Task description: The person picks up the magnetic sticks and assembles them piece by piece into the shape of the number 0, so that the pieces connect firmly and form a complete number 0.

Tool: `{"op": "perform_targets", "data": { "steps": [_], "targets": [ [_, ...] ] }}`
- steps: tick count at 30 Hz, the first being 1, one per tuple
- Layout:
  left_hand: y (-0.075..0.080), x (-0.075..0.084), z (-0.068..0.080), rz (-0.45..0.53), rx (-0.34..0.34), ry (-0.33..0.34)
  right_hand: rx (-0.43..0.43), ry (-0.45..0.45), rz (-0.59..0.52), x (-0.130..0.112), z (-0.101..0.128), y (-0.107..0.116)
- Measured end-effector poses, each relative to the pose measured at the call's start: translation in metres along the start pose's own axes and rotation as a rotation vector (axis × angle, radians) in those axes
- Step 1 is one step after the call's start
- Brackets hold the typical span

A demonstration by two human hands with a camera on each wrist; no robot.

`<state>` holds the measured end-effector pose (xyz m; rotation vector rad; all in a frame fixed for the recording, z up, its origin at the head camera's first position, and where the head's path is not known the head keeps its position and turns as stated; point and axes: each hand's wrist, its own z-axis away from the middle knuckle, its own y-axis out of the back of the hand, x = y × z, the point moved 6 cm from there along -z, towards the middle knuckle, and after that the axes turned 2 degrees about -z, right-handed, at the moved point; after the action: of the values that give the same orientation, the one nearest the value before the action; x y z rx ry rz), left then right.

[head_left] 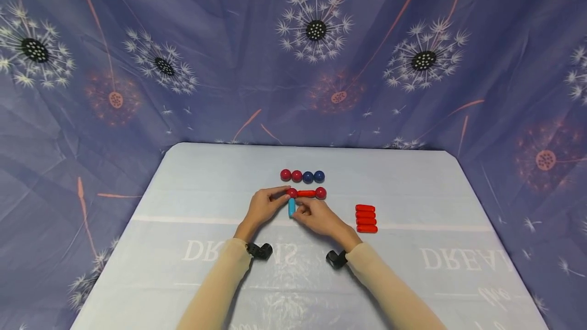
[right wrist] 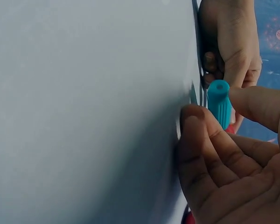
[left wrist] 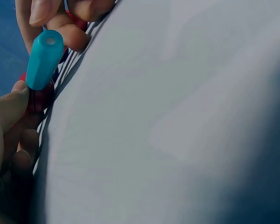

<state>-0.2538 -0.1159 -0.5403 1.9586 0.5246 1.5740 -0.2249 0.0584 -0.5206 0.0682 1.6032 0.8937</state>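
My left hand pinches a red ball between thumb and fingers, near the middle of the table. A light-blue ribbed rod extends from that ball towards me; its near end has a small round spot, seen in the left wrist view. The thumb and fingers of my right hand are at the sides of this rod and pinch it. To the right of the held ball, a red rod leads to a second red ball. The joint between blue rod and ball is partly hidden by fingers.
Behind the hands is a row of two red balls and two dark-blue balls. Several red rods lie side by side to the right of my right hand. A patterned cloth hangs beyond the white table.
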Motion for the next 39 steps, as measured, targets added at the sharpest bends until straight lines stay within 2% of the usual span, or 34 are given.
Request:
{"op": "perform_targets", "data": {
  "steps": [8, 17, 24, 31, 39],
  "targets": [
    [-0.002, -0.004, 0.002, 0.004, -0.034, 0.057, -0.016, 0.013, 0.041, 0.002, 0.007, 0.010],
    [-0.002, -0.003, 0.001, -0.011, -0.027, 0.056, -0.024, 0.010, 0.092, 0.005, 0.023, 0.036],
    [-0.003, 0.000, -0.002, -0.004, -0.013, 0.026, 0.011, 0.024, 0.124, 0.009, 0.040, 0.073],
    [-0.003, -0.001, -0.001, -0.011, -0.012, 0.040, 0.081, 0.000, 0.201, 0.025, 0.058, 0.115],
    [-0.003, -0.001, -0.001, 0.001, -0.020, 0.044, 0.140, -0.041, 0.222, 0.049, 0.081, 0.153]
  ]
}}
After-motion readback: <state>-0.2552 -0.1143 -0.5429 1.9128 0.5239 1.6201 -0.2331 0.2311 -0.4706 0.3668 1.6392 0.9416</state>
